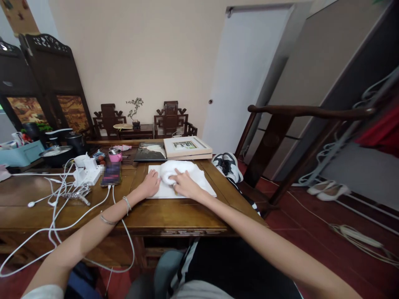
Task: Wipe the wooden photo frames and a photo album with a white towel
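Observation:
A flat white sheet or board (202, 189) lies near the front edge of the wooden table, with a bunched, fluffy white cloth (183, 166) on top of it. My right hand (186, 185) presses into the near side of the cloth, its fingers bent around a fold; part of the grip is hidden. At the left edge of the sheet rests my left hand (151, 184), palm down, fingers laid out and holding nothing. Its fingertips come close to the cloth.
Behind the cloth are a framed picture (187, 148) and a dark flat panel (151, 152). To the left sit a phone (111, 174), a white power strip (87, 171), tangled cables, a pink cup (115, 155) and a pan (57, 154). Shoes (227, 166) rest by the right edge.

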### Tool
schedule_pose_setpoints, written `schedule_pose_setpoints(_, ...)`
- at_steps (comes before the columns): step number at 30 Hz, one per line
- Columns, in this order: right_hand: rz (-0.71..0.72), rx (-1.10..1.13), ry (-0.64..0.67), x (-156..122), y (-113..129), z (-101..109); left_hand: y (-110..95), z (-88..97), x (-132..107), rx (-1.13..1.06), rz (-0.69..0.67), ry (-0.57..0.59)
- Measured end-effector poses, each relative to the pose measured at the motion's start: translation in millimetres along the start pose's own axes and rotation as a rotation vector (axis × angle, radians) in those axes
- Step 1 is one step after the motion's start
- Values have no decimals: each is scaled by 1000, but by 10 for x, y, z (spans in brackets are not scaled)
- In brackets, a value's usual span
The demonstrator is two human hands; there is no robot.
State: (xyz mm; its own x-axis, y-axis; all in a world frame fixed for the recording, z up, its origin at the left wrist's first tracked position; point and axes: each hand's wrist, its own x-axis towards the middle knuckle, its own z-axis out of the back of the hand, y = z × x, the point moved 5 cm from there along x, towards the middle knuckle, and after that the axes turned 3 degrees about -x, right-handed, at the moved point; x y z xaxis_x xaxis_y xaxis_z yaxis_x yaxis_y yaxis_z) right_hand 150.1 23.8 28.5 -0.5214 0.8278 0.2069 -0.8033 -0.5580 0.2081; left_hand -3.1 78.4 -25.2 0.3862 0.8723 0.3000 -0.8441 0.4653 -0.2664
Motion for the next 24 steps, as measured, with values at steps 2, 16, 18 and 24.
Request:
schedule_pose_setpoints(2, 118, 42, 21, -304, 176, 47, -22, -21, -3, 26, -63, 6)
schedule_pose_setpoints(16, -153, -88, -14, 331, -411, 133, -12, 38, -29, -18, -18, 6)
schedule_pose_setpoints(18, -110, -100, -5, 494, -245, 39, -35, 105, -38, -55, -4, 7)
schedule_pose_setpoints(24, 188, -112, 69, 134, 238, -2, -140, 269, -61, -261, -48, -56)
